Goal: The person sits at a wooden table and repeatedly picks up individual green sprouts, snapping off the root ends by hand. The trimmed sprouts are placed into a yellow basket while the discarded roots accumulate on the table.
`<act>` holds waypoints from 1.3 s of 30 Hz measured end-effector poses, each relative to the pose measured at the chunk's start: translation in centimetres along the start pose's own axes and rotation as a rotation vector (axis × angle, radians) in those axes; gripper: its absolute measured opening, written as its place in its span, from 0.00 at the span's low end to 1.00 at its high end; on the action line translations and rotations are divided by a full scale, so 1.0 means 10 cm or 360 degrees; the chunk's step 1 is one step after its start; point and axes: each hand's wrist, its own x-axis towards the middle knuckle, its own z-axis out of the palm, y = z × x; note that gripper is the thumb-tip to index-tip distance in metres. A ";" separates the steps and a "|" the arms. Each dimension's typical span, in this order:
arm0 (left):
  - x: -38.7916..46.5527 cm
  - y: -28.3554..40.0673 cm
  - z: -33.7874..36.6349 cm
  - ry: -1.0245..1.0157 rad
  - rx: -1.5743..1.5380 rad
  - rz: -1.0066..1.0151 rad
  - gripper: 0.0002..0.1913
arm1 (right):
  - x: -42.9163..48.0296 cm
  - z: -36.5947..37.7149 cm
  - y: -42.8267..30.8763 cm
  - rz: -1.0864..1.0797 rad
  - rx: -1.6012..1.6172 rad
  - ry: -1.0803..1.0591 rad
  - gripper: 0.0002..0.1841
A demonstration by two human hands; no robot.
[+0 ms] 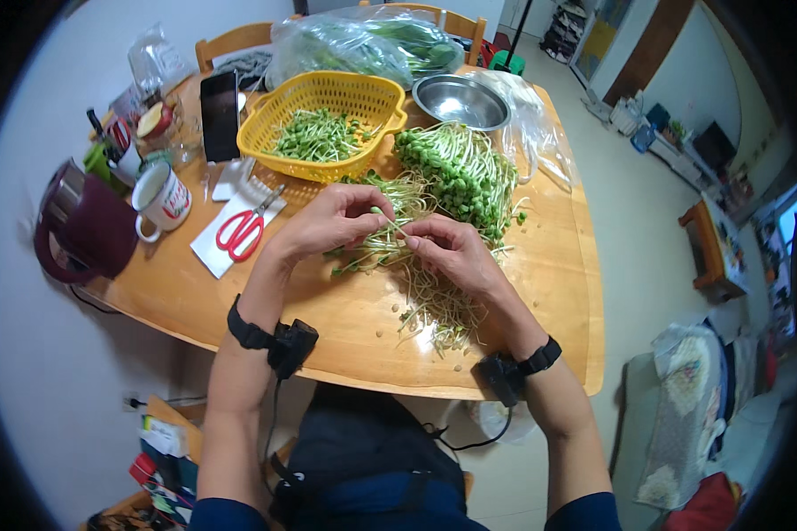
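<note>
My left hand (349,219) and my right hand (442,245) meet over the wooden table, pinching a single green sprout (390,222) between thumbs and fingertips. Its leafy end is by my left fingers, its pale stem runs to my right fingers. Under and beside my hands lie loose sprouts (378,249). A dense bunch of sprouts (465,179) rests just beyond my right hand. Nearer me is a tangle of thin pale stems and roots (442,305). Beyond my left hand, a yellow plastic basket (259,136) holds a pile of sprouts (319,136).
Red-handled scissors (241,235) lie on white paper left of my left hand. Further left are an enamel mug (163,199) and an electric kettle (86,226). A phone (220,116) stands by the basket. A steel bowl (461,101) and bagged green vegetables (365,46) are at the back.
</note>
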 end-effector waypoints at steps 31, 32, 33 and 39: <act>-0.04 -0.15 0.09 -0.0042 -0.0188 0.0186 0.06 | -0.05 0.07 -0.03 0.0327 0.0299 -0.0183 0.12; -0.04 -0.16 0.09 -0.0060 -0.0164 0.0240 0.06 | -0.05 0.06 -0.01 0.0343 0.0237 -0.0168 0.12; -0.04 -0.16 0.10 -0.0060 -0.0168 0.0235 0.06 | -0.05 0.06 0.00 0.0368 0.0216 -0.0130 0.12; -0.03 -0.13 0.01 0.0003 -0.0475 0.0266 0.07 | -0.03 0.11 0.00 -0.0090 -0.0210 -0.0237 0.14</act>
